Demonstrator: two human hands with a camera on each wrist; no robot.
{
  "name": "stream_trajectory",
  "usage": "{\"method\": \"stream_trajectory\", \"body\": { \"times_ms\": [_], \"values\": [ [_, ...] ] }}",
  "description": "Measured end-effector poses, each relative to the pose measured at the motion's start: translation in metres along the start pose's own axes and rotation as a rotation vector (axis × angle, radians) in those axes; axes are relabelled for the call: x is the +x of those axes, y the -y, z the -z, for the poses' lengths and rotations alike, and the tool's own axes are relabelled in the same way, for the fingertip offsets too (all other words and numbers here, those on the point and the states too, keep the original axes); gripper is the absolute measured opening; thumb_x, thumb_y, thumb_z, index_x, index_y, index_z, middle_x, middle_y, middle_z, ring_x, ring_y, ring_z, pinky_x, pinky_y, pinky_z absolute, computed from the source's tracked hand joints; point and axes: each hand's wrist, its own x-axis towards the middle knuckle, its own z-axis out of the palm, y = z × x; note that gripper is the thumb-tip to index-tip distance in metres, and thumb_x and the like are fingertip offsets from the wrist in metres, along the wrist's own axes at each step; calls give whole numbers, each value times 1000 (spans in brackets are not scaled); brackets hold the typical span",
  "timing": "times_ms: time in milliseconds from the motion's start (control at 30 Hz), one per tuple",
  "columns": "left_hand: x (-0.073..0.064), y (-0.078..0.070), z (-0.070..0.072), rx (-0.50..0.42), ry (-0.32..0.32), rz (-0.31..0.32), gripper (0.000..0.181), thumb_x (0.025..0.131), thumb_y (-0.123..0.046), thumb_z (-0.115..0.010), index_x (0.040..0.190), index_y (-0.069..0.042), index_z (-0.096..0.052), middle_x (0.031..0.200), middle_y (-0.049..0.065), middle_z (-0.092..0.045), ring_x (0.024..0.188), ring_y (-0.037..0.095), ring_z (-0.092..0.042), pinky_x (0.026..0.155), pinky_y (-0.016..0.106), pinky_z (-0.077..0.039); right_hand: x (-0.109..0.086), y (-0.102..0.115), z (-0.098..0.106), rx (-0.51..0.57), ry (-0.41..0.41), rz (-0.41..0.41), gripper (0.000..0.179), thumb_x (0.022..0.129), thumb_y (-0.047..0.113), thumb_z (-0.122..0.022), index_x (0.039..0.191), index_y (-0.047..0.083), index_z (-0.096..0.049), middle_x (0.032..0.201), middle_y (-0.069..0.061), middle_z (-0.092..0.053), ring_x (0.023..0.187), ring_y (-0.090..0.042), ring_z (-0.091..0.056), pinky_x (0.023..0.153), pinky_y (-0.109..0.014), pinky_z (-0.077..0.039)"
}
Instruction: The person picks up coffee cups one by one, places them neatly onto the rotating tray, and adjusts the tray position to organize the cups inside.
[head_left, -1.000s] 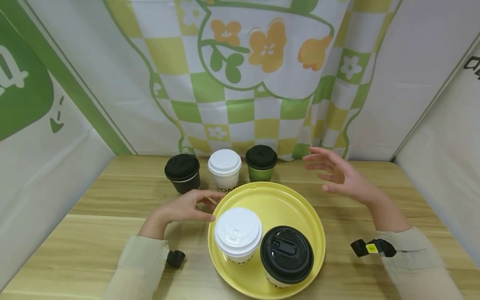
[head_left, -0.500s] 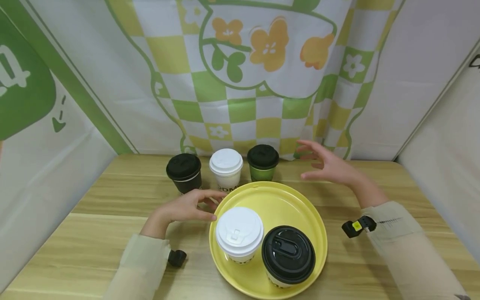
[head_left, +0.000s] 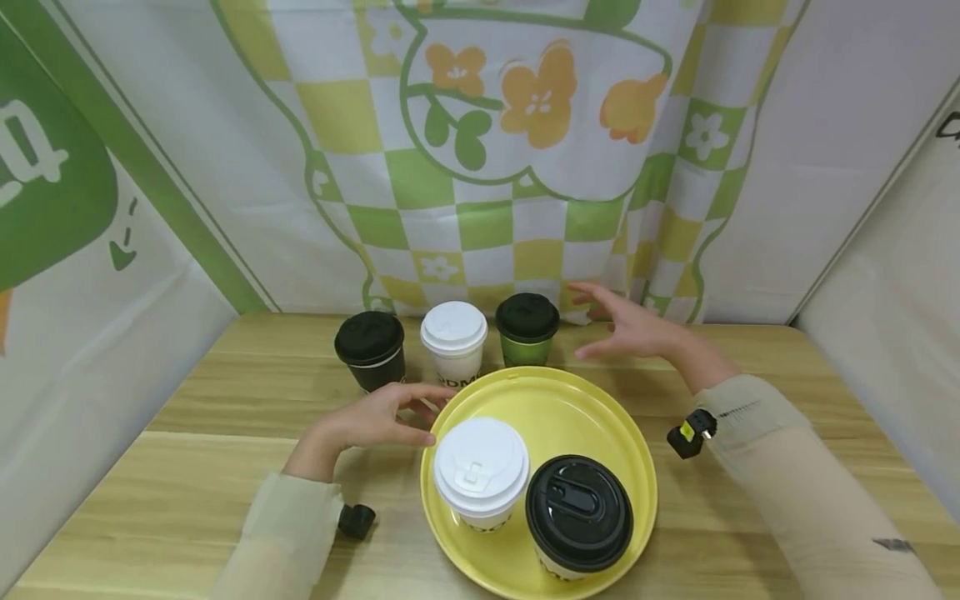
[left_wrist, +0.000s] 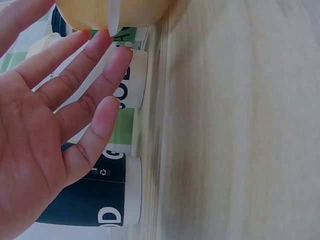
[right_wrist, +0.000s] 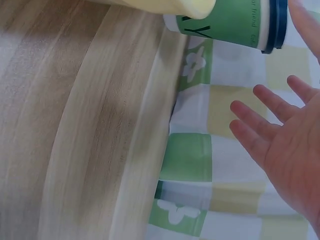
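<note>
A yellow round tray [head_left: 592, 417] lies on the wooden table and carries a white-lidded cup [head_left: 482, 471] and a black-lidded cup [head_left: 579, 514]. Behind it stand a black cup [head_left: 369, 348], a white cup [head_left: 453, 342] and a green cup [head_left: 527, 328] with a dark lid. My left hand [head_left: 375, 417] rests with straight fingers at the tray's left rim, holding nothing. My right hand [head_left: 626, 325] hovers with fingers spread just right of the green cup [right_wrist: 235, 22], not touching it. The left wrist view shows my open palm [left_wrist: 45, 135] before the black cup [left_wrist: 95, 197] and white cup [left_wrist: 132, 80].
A checked green and yellow cloth [head_left: 510, 167] hangs behind the table, and white panels close in both sides. Bare wooden tabletop [head_left: 187, 467] lies left and right of the tray. Small black wrist cameras [head_left: 690, 433] sit at both sleeves.
My right hand has moved left and away from me, toward the green cup, with fingers still spread. The left hand stays at the tray's rim.
</note>
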Motion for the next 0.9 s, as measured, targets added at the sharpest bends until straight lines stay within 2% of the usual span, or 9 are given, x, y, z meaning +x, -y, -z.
{"method": "stream_trajectory", "body": {
  "times_ms": [367, 633, 900],
  "values": [
    [0, 2, -2, 8, 1, 11, 61, 89, -15, -73, 145, -7, -50, 128, 14, -62, 111, 28, -63, 98, 51, -53, 20, 0, -8, -21, 33, 26, 105, 82, 22, -83, 159, 12, -12, 156, -27, -30, 136, -53, -38, 110, -65, -35],
    [0, 3, -2, 6, -7, -6, 61, 89, -16, -73, 144, -6, -50, 129, 15, -62, 112, 29, -63, 98, 52, -52, 34, 5, -9, -21, 41, 67, 105, 80, 17, -84, 158, 8, -14, 155, -29, -30, 135, -53, -40, 113, -62, -34],
    [0, 4, -1, -5, -3, 3, 60, 89, -14, -73, 144, -6, -50, 130, 16, -61, 112, 29, -62, 98, 52, -52, 45, 11, -14, 6, 73, 85, 105, 79, 16, -85, 158, 8, -16, 155, -28, -30, 137, -50, -40, 115, -59, -33]
  ]
}}
